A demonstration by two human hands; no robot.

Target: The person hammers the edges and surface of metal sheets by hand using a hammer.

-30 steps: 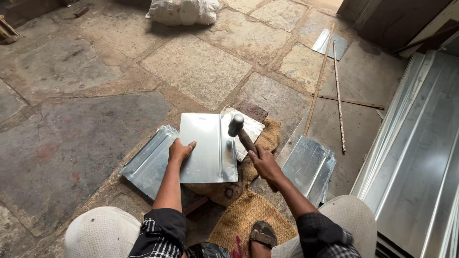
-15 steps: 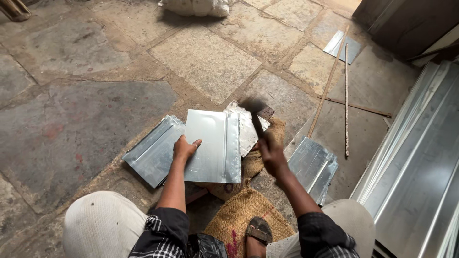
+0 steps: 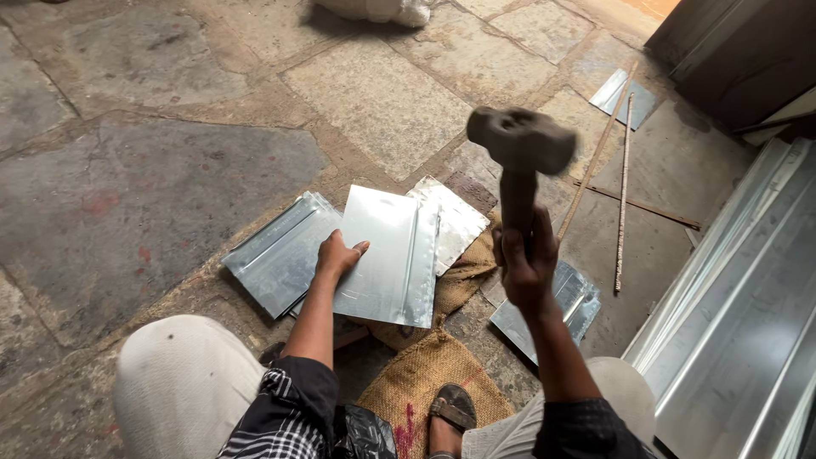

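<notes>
The hammer has swung up from the metal sheet and is now raised high, right hand fingers clamped on its handle. The left hand still presses flat, fingers spread, on the sheet lying on the stone floor.

A floor of large irregular stone slabs fills the frame. Near the centre, flat metal sheets lie on it beside pieces of burlap sacking. A smaller metal sheet lies at upper right, with thin rods just below it. Long metal panels run along the right edge. A white sack lies at the top.
</notes>
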